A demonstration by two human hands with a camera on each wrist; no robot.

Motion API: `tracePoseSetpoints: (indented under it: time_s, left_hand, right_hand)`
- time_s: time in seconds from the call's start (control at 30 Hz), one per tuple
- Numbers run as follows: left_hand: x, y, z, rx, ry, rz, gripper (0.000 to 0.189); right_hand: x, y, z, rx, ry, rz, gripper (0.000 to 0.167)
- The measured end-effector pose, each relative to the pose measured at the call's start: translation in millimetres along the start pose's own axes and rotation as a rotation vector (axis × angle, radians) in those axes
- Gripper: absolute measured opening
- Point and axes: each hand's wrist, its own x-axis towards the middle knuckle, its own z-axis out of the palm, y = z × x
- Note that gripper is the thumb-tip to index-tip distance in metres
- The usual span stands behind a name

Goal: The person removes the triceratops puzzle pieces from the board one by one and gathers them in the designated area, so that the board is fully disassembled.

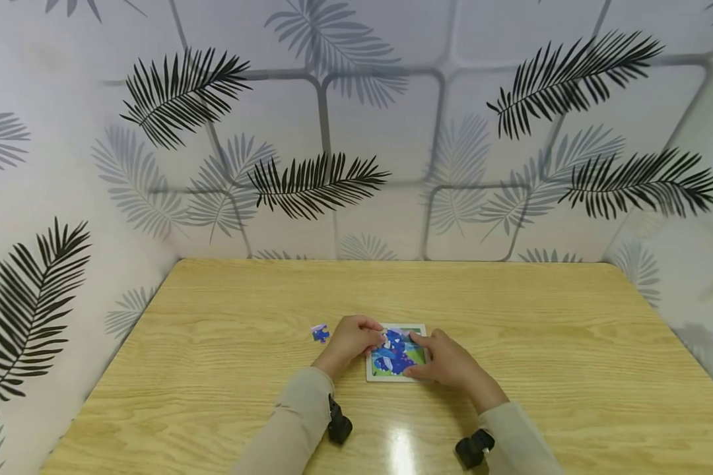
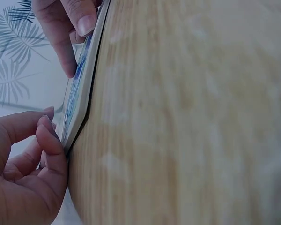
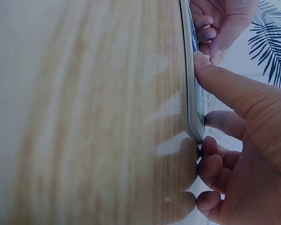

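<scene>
A square dinosaur jigsaw puzzle [image 1: 394, 361] in a pale-rimmed tray lies flat on the table, its picture blue, green and pink. At its upper left corner is my left hand [image 1: 354, 340]. The thumb and index finger of that hand meet there and pinch what looks like a puzzle piece, mostly hidden by the fingers. My right hand [image 1: 449, 359] reaches over the tray's right side. Its thumb and index finger rest spread on the picture, while the other fingers lie beside the tray edge [image 3: 193, 117]. One loose puzzle piece [image 1: 320, 333] lies left of my left hand.
The wooden table [image 1: 214, 316] extends around the tray on every side. Behind it stands a pale wall [image 1: 386, 132] with leaf patterns. Black wrist cameras [image 1: 340, 423] sit at both sleeves, close above the table.
</scene>
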Motion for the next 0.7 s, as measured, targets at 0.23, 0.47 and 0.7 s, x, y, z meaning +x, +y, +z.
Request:
tracePoseSetpoints:
  time_s: [0.23,0.47,0.7]
  left_hand:
    - [2.2,1.4,4.1,0.063,0.022,-0.011,0.012]
    - [2.8,2.2,7.9,0.146,0.053,0.001,0.011]
    - [3.3,1.7,9.8,0.162,0.07,0.009,0.009]
  right_hand:
    - [-0.7,-1.3,-1.3,0.001,0.001,-0.001,0.075]
    - [-0.1,-1.4,-0.4,0.0,0.003,0.001,0.074]
    - [-0.4,-2.5,0.2,-0.004,0.005,0.015,0.074]
